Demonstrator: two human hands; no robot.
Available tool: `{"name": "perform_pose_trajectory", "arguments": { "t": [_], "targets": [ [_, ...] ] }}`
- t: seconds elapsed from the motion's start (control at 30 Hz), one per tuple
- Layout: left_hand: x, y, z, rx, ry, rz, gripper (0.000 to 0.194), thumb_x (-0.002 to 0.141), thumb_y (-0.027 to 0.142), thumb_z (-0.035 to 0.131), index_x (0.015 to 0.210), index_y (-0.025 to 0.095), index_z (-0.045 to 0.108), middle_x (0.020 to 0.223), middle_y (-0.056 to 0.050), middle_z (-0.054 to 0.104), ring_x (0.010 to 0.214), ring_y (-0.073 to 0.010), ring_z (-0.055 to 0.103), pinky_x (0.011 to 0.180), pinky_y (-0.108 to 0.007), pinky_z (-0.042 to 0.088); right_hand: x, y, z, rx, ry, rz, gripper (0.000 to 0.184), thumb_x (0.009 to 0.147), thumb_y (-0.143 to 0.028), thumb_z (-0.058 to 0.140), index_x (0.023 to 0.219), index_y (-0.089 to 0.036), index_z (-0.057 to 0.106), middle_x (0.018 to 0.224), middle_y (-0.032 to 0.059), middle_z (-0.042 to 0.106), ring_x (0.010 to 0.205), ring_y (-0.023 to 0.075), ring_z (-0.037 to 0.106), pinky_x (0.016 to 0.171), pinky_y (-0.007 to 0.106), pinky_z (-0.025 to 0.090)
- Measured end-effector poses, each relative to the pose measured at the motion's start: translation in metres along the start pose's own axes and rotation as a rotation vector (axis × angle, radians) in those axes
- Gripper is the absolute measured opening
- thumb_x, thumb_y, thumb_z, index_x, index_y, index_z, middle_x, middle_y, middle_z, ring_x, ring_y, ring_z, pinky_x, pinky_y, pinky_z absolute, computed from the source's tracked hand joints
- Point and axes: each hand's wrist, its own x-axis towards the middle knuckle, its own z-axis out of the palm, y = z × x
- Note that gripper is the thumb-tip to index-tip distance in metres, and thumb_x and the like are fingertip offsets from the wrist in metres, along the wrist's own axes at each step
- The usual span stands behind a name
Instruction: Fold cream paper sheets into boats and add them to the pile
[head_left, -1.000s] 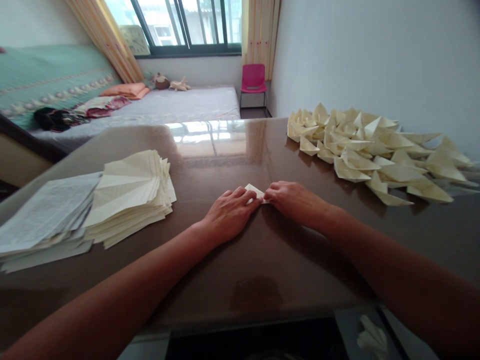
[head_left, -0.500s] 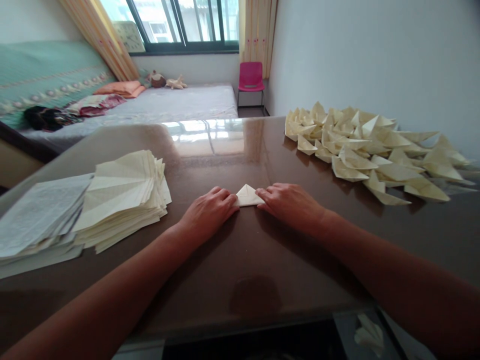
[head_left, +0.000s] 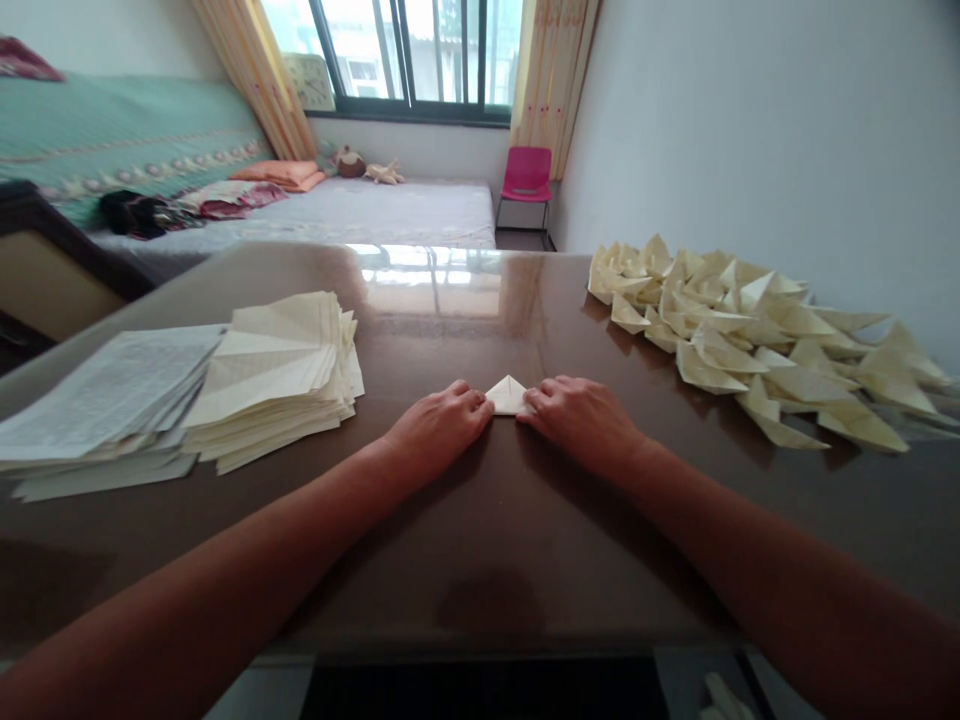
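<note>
A small cream sheet of folded paper (head_left: 508, 397) lies on the brown tabletop, its peak pointing away from me and its straight edge towards me. My left hand (head_left: 444, 425) grips its left corner, fingers bent and pressed together. On the opposite corner, my right hand (head_left: 576, 418) is closed in the same way, thumb on the near side. Both corners are hidden under the fingers. To the right, many folded paper boats (head_left: 720, 325) are crowded together. On the left sits a stack of cream paper sheets (head_left: 277, 370), the top one creased.
Beside the cream stack lies a pile of greyish printed sheets (head_left: 112, 390). The glossy table (head_left: 420, 560) reaches towards a bed (head_left: 420, 210) and a pink chair (head_left: 527, 175) under the window. A white wall (head_left: 735, 130) borders the right side.
The camera view has shifted, so the surroundings sit further right in the picture. Both hands stay on the folded paper's corners, with little visible change in the paper.
</note>
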Motion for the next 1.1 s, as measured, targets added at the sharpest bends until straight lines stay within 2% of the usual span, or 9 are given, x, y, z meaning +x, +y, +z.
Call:
{"name": "perform_pose_trajectory", "arguments": {
  "t": [0.17,0.3,0.43,0.6,0.67,0.9,1.1],
  "targets": [
    [0.001,0.002,0.002,0.013,0.023,0.038,0.024,0.091,0.014,0.050,0.113,0.012,0.059,0.105,-0.010,0.065,0.101,-0.0216,0.056,0.086,-0.031,0.049,0.002,-0.004,0.001,-0.023,0.001,0.006,0.030,0.096,-0.039,0.044,0.094,-0.018,0.064,0.088,0.0099,0.068,0.083,0.0214,0.061,0.066,0.030,0.035],
    [0.003,-0.002,0.004,0.053,0.039,0.073,0.024,0.091,0.013,0.050,0.113,0.013,0.058,0.102,-0.010,0.064,0.096,-0.0206,0.057,0.082,-0.031,0.048,0.004,-0.005,0.004,-0.046,0.027,-0.005,0.034,0.098,-0.038,0.037,0.093,-0.018,0.064,0.086,0.0098,0.068,0.082,0.0219,0.061,0.065,0.031,0.034],
    [0.007,-0.006,0.005,0.109,0.110,0.107,0.021,0.091,0.014,0.050,0.111,0.013,0.058,0.098,-0.009,0.064,0.092,-0.0210,0.056,0.078,-0.032,0.046,0.004,-0.007,0.004,-0.061,0.043,-0.009,0.035,0.099,-0.033,0.033,0.092,-0.017,0.064,0.085,0.0099,0.068,0.080,0.0225,0.062,0.063,0.031,0.034],
    [0.006,-0.004,-0.001,0.165,0.228,0.151,0.020,0.092,0.015,0.047,0.109,0.013,0.058,0.096,-0.010,0.064,0.091,-0.0225,0.054,0.076,-0.035,0.042,0.004,-0.011,0.000,-0.067,0.021,0.007,0.034,0.097,-0.025,0.036,0.122,-0.015,0.056,0.089,0.0125,0.070,0.082,0.0213,0.063,0.065,0.031,0.034],
    [0.005,-0.002,-0.003,0.178,0.257,0.175,0.021,0.093,0.014,0.045,0.108,0.013,0.059,0.095,-0.010,0.064,0.091,-0.0225,0.053,0.075,-0.035,0.041,0.004,-0.012,-0.001,-0.068,0.022,0.002,0.037,0.096,-0.025,0.036,0.127,-0.014,0.053,0.091,0.0127,0.070,0.084,0.0218,0.063,0.067,0.031,0.035],
    [0.000,-0.003,-0.006,0.207,0.252,0.250,0.023,0.095,0.013,0.039,0.101,0.014,0.061,0.096,-0.010,0.064,0.092,-0.0217,0.054,0.079,-0.035,0.040,0.004,-0.007,-0.001,-0.017,0.029,0.039,0.044,0.098,-0.047,0.030,0.113,-0.019,0.061,0.099,0.0113,0.068,0.089,0.0214,0.062,0.070,0.029,0.037],
    [-0.006,0.004,-0.016,0.245,0.276,0.280,0.025,0.094,0.010,0.037,0.100,0.014,0.061,0.099,-0.010,0.065,0.091,-0.0210,0.055,0.079,-0.035,0.042,-0.002,-0.009,-0.004,0.065,0.046,0.047,0.037,0.097,-0.044,0.035,0.115,-0.023,0.060,0.101,0.0074,0.064,0.087,0.0194,0.062,0.069,0.028,0.040]
  ]
}}
